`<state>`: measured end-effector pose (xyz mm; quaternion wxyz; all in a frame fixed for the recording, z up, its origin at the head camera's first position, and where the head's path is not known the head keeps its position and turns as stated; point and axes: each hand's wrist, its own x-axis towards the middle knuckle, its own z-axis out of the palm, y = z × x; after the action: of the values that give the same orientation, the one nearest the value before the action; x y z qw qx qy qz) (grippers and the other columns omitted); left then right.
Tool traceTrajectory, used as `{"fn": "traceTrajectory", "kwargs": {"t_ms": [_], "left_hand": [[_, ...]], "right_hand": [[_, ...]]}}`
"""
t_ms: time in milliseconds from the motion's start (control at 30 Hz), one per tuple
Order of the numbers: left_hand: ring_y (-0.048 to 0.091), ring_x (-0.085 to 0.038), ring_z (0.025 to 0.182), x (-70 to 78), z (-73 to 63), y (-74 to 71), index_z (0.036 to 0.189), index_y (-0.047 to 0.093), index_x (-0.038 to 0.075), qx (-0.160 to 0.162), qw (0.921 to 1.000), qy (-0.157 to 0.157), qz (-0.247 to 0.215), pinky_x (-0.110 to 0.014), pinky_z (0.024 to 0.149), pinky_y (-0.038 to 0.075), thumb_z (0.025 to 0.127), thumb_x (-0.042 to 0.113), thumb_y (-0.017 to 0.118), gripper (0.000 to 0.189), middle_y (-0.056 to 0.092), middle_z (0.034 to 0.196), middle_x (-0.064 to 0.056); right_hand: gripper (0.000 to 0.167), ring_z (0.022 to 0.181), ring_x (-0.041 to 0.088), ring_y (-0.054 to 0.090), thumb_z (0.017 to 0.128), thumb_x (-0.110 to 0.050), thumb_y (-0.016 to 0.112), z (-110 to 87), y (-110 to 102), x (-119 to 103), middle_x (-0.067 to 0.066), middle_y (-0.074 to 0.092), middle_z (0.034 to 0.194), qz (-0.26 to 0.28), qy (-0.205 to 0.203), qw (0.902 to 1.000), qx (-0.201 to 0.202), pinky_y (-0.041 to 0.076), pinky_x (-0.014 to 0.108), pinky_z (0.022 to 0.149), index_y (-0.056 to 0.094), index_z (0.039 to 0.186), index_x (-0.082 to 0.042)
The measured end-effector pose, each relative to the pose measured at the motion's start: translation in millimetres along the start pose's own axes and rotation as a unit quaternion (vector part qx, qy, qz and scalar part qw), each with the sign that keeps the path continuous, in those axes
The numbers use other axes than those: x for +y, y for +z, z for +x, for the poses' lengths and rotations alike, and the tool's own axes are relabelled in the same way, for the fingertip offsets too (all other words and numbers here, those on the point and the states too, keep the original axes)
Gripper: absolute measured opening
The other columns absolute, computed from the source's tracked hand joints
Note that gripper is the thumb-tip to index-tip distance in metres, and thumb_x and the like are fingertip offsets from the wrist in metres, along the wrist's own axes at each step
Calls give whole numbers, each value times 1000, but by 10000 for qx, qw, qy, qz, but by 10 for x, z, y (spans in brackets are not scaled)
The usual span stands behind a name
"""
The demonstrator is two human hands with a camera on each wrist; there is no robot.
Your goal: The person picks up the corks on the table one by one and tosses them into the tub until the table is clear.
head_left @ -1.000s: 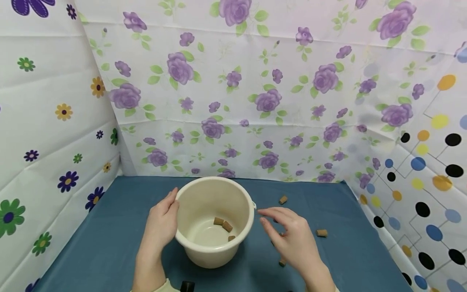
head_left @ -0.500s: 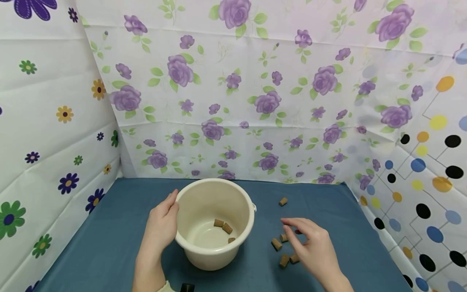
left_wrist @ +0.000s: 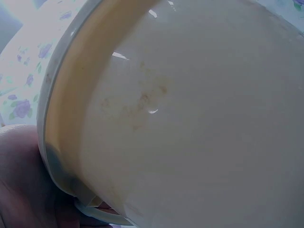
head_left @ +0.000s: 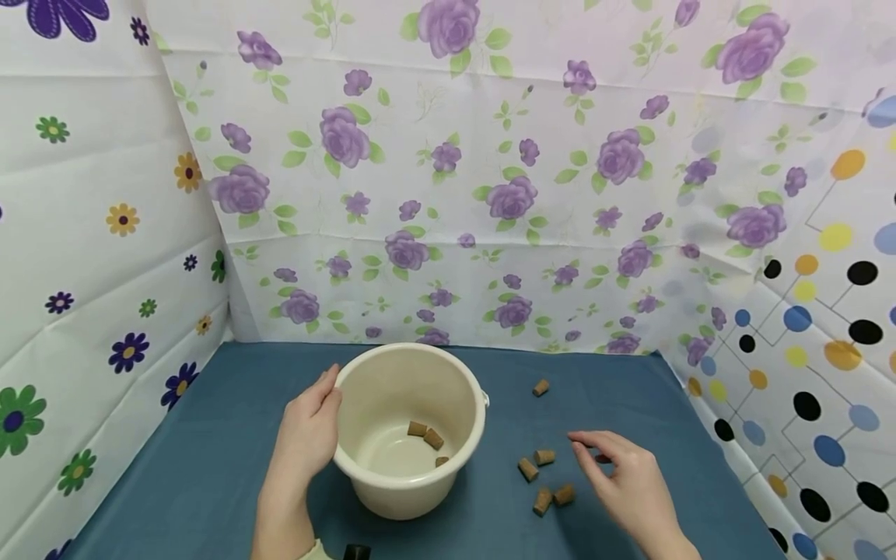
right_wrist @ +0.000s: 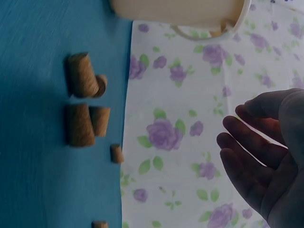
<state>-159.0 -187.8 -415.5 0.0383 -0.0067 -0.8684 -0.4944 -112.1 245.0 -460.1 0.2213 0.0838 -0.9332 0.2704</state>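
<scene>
Mid-worktop (head_left: 175,482), the left hand (head_left: 308,432) grips the cream bucket (head_left: 406,393) at its rim, three corks (head_left: 434,439) showing inside. Over right, the right hand (head_left: 630,482), fingers loosely bent, nothing visible in them, beside four loose corks (head_left: 564,494)! Collecting seems under way; next calls for a pinch.

Here the right hand (right_wrist: 280,166) is being held loosely curled, and the blue cloth (right_wrist: 42,180) is being dotted by six corks (right_wrist: 80,126).
</scene>
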Motion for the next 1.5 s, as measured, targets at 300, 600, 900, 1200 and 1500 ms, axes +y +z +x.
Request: {"fn": "traceTrajectory", "kwargs": {"t_ms": [300,600,900,1200,1500], "left_hand": [[24,-37,161,-12,-1,-4,168,34,8,-4,10000,-37,13,-61,129,19,118,23,38,52,30,172,-18],[23,-37,161,-10,6,2,168,34,8,-41,10000,-6,-1,-62,128,19,118,24,37,52,30,172,-17],[23,-37,161,-7,4,-11,168,33,7,-78,9999,57,-25,-61,129,20,118,22,37,52,29,173,-18],[23,-38,161,3,4,-10,168,33,7,-72,9999,76,-2,-61,129,20,118,22,37,52,29,173,-18],[23,-38,160,-10,0,-11,168,33,7,-65,10000,64,12,-61,129,20,119,23,36,52,29,173,-19]], "right_hand": [[13,83,8,74,100,-19,79,14,-30,192,-5,78,108,-299,203,9991,-237,62,25,68,84,112,-23],[14,91,14,76,103,-22,76,45,-15,478,2,78,114,-396,724,9931,-829,65,39,75,84,114,-19],[18,92,18,74,103,-24,75,61,9,690,6,78,118,-550,965,9881,-1066,63,39,70,83,117,-16],[19,86,18,72,102,-22,75,80,19,865,9,77,117,-654,1080,9852,-1160,60,38,64,83,118,-14],[21,84,19,72,101,-21,76,79,45,978,12,76,118,-844,1056,9827,-1264,58,37,61,83,119,-13]]}}
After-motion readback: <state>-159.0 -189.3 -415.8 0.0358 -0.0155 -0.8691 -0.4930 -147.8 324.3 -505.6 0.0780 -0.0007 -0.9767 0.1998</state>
